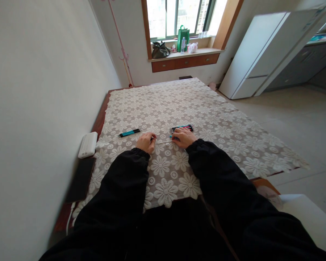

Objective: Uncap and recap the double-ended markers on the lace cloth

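Observation:
On the lace tablecloth [159, 166], my left hand [146, 143] is curled with thumb and fingers together. A small dark bit shows at its fingertips, too little to name. My right hand [184, 138] is closed at the right end of a thin white stick [164, 142], perhaps a pen refill. The stick's left end reaches close to my left fingertips; whether they touch it is unclear. Several pens [189, 127] lie just beyond my right hand, partly covered by it. Two teal and black pens [129, 133] lie side by side left of my left hand.
At the table's left edge, by the wall, are a white power bank [87, 145], a dark flat object [80, 179] and a white cable [70, 219]. A windowsill with bags, including a green bag [183, 39], is beyond the table. A white refrigerator [263, 50] stands to the right.

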### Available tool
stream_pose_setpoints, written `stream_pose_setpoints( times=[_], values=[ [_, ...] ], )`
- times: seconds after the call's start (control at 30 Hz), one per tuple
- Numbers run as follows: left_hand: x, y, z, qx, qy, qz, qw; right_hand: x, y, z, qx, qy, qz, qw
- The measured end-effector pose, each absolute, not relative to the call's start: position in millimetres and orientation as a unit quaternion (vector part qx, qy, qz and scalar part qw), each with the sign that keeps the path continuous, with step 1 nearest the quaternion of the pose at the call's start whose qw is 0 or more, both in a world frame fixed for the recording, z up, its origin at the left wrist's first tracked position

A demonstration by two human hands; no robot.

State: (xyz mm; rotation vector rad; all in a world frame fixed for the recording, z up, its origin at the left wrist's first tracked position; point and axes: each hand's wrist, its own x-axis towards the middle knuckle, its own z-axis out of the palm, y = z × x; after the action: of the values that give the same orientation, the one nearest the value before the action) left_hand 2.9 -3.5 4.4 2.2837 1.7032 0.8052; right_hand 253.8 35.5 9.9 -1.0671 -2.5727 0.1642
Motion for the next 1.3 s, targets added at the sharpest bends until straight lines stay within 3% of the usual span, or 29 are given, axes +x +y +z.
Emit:
stream_pose_setpoints(
  times=[0.4, 0.7, 1.3],
  values=[
    [0.1, -1.7, 7.2, 0.731, 0.547, 0.37, 0.172, 252.5, 35.3, 10.7, -0.375, -0.909, 0.06, 0.17],
    [1.7, -4.8, 2.5, 0.828, 0.471, 0.283, 0.115, 251.0, 34.7, 11.6, -0.399, -0.902, 0.049, 0.159],
    [-1.4, -2.3, 1.7, 0.776, 0.573, 0.247, 0.094, 250.9, 36.5, 6.9, -0.377, -0.905, 0.062, 0.186]
  ],
)
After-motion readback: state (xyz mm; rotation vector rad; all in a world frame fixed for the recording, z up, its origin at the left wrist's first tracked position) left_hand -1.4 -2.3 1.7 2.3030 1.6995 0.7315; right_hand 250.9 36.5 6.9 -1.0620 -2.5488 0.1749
